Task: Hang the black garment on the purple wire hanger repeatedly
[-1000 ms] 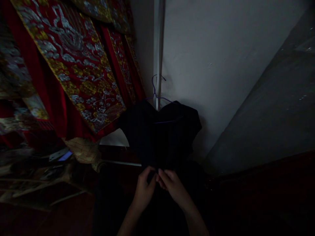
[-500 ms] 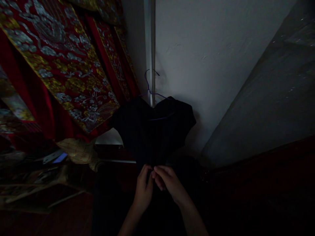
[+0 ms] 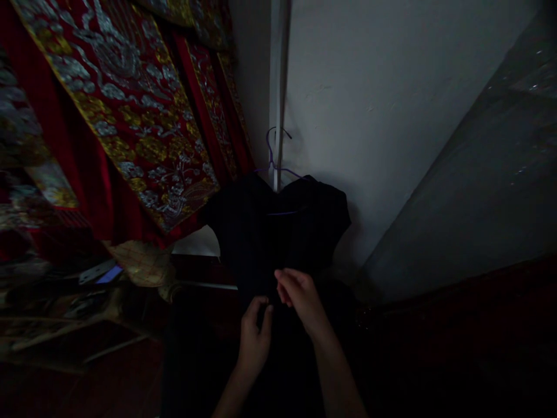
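Observation:
A very dark short-sleeved garment hangs from a thin purple hanger. At its lower front my left hand is curled, with thumb and forefinger closed on the dark cloth. Slightly higher and to the right, my right hand is raised in a pinch, apart from the left one. Whatever lies between its fingertips is too small and dim to make out. The garment's lower part merges into shadow.
On the left hang red cloths embroidered in gold and silver. Below them are a pale checked cloth bundle and a rack with assorted things. A white wall with a narrow strip stands behind the hanger.
My right hand has moved up and away from the left, where the fingertips were together before. The left hand stays low at the cloth. The view has shifted slightly.

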